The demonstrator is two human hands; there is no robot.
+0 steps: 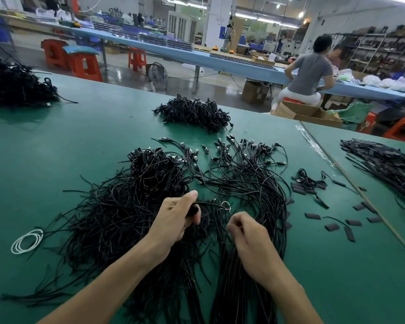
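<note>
Your left hand [175, 218] grips one cable [211, 203]. Your right hand [248, 232] is curled, hold unclear. The pile [117, 213] around both looks mostly unprocessed.

A green table [80, 141] bears heaped black cables [131, 218], tubing pieces [312, 216], a white coil [26, 242].

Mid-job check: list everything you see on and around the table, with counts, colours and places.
table: one, green, under everything
loose cables: many, black, spread at centre
held cable: one, black, bare end, between the hands
centre heap: one, black cables, far centre
left heap: one, black cables, far left
right pile: one, black, table's right end
sleeve pieces: many, black, scattered at right
cord coil: one, white, near left
stools: several, red, floor beyond
seated person: one, grey top, far blue bench
left hand: one, grips held cable
right hand: one, fingers curled over loose cables, grip unclear
</note>
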